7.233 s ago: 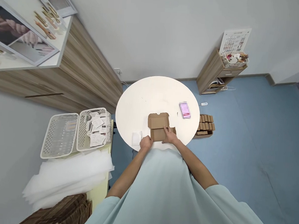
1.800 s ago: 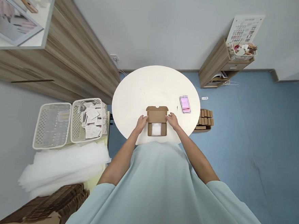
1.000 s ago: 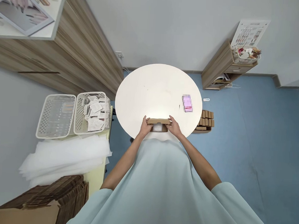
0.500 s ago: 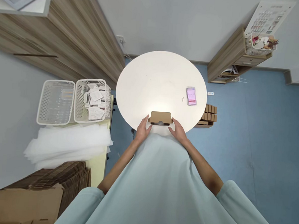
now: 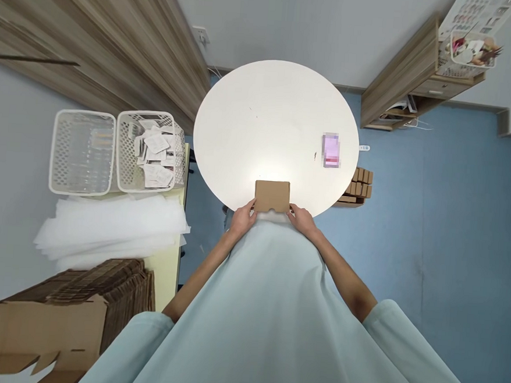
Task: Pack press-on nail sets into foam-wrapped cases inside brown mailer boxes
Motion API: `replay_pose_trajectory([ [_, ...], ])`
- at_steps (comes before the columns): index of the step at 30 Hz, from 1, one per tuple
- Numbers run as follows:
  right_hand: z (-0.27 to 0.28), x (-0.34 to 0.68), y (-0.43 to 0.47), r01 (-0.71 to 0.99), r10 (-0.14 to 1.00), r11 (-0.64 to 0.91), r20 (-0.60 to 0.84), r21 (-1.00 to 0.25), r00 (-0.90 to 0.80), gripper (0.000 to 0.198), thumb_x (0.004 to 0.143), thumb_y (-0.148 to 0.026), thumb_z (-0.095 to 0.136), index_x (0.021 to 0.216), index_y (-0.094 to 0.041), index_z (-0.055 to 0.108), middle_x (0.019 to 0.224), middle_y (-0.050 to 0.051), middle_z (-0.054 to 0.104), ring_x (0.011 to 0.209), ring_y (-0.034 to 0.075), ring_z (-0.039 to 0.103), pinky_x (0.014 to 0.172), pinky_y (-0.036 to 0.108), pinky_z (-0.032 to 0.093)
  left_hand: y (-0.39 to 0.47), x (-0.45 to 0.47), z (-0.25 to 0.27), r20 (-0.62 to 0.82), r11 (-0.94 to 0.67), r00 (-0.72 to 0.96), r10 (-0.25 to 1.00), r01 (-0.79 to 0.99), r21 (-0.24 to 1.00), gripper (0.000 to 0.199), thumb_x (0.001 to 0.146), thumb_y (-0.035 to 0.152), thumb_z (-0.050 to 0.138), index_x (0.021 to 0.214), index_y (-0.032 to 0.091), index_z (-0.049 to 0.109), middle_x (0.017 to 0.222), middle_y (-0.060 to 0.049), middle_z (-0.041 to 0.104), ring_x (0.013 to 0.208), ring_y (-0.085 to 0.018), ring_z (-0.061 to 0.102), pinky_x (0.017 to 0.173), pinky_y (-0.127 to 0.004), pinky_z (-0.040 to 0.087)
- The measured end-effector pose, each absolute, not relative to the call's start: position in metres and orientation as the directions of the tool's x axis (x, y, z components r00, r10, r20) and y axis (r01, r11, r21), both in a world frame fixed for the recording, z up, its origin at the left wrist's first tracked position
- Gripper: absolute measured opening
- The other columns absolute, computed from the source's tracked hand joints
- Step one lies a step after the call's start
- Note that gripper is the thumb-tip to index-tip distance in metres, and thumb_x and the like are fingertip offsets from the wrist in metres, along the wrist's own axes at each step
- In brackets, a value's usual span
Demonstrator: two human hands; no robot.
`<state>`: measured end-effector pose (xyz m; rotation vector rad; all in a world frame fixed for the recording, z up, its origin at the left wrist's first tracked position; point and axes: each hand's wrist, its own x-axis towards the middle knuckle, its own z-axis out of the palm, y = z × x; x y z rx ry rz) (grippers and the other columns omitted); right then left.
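A small brown cardboard box lies at the near edge of the round white table, its lid down and a half-round notch at the front edge. At its left front corner, my left hand has fingers and thumb closed on the side. My right hand holds the opposite corner the same way. What is inside the box is hidden. Farther right on the table lies a blurred pink and purple item, beside a tiny dark mark.
To the left stand a white basket of clear plastic pieces and another basket of white packets. Nearer are white foam sheets and stacked flat cardboard boxes. Small brown boxes sit low beyond the table's right edge.
The box lid has come down from partly raised to flat. Both hands have closed in on the front corners. The view has shifted slightly.
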<state>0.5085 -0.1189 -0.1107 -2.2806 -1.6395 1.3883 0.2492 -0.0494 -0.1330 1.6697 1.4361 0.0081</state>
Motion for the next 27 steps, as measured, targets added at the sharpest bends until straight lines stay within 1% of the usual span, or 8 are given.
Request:
replay_pose_trajectory([
  [4, -0.116, 0.507, -0.121, 0.737, 0.747, -0.477, -0.663, -0.48, 0.052, 0.034, 0.108, -0.028, 0.062, 0.141, -0.02, 0.066, 0.129, 0.012, 0.08, 0.116, 0.029, 0.075, 0.091, 0.031, 0.051, -0.049, 0.252, -0.138, -0.532, 0.12, 0.295, 0.794, 0.781, 0.613, 0.059, 0.093, 0.018, 0.069, 0.152, 0.023, 0.067, 0.133, -0.008, 0.08, 0.126, -0.033, 0.074, 0.112, -0.039, 0.055],
  [7, -0.117, 0.507, -0.121, 0.723, 0.759, -0.47, -0.65, -0.506, 0.039, 0.03, 0.111, -0.036, 0.058, 0.134, -0.02, 0.069, 0.126, 0.011, 0.081, 0.114, 0.026, 0.075, 0.086, 0.029, 0.05, -0.047, 0.253, -0.144, -0.533, 0.204, 0.253, 0.807, 0.728, 0.654, 0.045, 0.099, 0.022, 0.064, 0.142, 0.019, 0.074, 0.133, -0.01, 0.08, 0.127, -0.029, 0.075, 0.113, -0.037, 0.055],
  [10, -0.119, 0.507, -0.118, 0.772, 0.755, -0.45, -0.653, -0.448, 0.061, 0.031, 0.115, -0.034, 0.047, 0.121, -0.02, 0.074, 0.114, 0.011, 0.082, 0.106, 0.026, 0.076, 0.082, 0.029, 0.048, -0.044, 0.253, -0.154, -0.548, 0.298, 0.173, 0.819, 0.688, 0.662, 0.038, 0.102, 0.024, 0.06, 0.135, 0.014, 0.077, 0.131, -0.013, 0.081, 0.129, -0.026, 0.074, 0.114, -0.033, 0.054],
  [13, -0.123, 0.507, -0.115, 0.779, 0.74, -0.466, -0.667, -0.42, 0.084, 0.032, 0.114, -0.03, 0.045, 0.114, -0.021, 0.076, 0.109, 0.011, 0.083, 0.103, 0.027, 0.076, 0.081, 0.029, 0.048, -0.042, 0.252, -0.164, -0.585, 0.374, 0.11, 0.803, 0.672, 0.639, 0.037, 0.101, 0.025, 0.064, 0.132, 0.012, 0.078, 0.129, -0.015, 0.081, 0.123, -0.026, 0.077, 0.111, -0.034, 0.056],
  [18, -0.133, 0.509, -0.112, 0.649, 0.716, -0.567, -0.693, -0.508, 0.083, 0.027, 0.111, -0.029, 0.051, 0.12, -0.022, 0.076, 0.111, 0.008, 0.084, 0.106, 0.025, 0.079, 0.089, 0.028, 0.053, -0.042, 0.25, -0.178, -0.636, 0.426, 0.073, 0.768, 0.683, 0.594, 0.033, 0.098, 0.025, 0.069, 0.127, 0.016, 0.081, 0.121, -0.014, 0.083, 0.117, -0.029, 0.079, 0.106, -0.037, 0.059],
  [21, -0.138, 0.511, -0.112, 0.56, 0.701, -0.617, -0.71, -0.553, 0.071, 0.026, 0.111, -0.028, 0.052, 0.123, -0.021, 0.074, 0.112, 0.007, 0.085, 0.104, 0.023, 0.081, 0.092, 0.028, 0.055, -0.043, 0.249, -0.184, -0.635, 0.443, 0.063, 0.77, 0.663, 0.604, 0.031, 0.098, 0.025, 0.07, 0.126, 0.016, 0.082, 0.121, -0.014, 0.083, 0.118, -0.03, 0.079, 0.109, -0.04, 0.058],
  [24, -0.142, 0.511, -0.113, 0.43, 0.687, -0.673, -0.724, -0.602, 0.064, 0.029, 0.114, -0.035, 0.051, 0.129, -0.019, 0.07, 0.118, 0.009, 0.084, 0.1, 0.021, 0.082, 0.089, 0.027, 0.059, -0.043, 0.249, -0.189, -0.642, 0.493, 0.069, 0.764, 0.58, 0.649, 0.034, 0.099, 0.027, 0.071, 0.129, 0.015, 0.08, 0.126, -0.016, 0.082, 0.122, -0.03, 0.077, 0.111, -0.042, 0.058],
  [27, -0.147, 0.51, -0.112, 0.27, 0.672, -0.723, -0.739, -0.636, 0.056, 0.033, 0.115, -0.041, 0.05, 0.13, -0.018, 0.067, 0.12, 0.013, 0.084, 0.098, 0.02, 0.082, 0.083, 0.027, 0.062, -0.042, 0.252, -0.191, -0.678, 0.578, 0.082, 0.731, 0.453, 0.679, 0.041, 0.099, 0.031, 0.073, 0.136, 0.014, 0.075, 0.13, -0.017, 0.08, 0.121, -0.028, 0.077, 0.108, -0.042, 0.061],
])
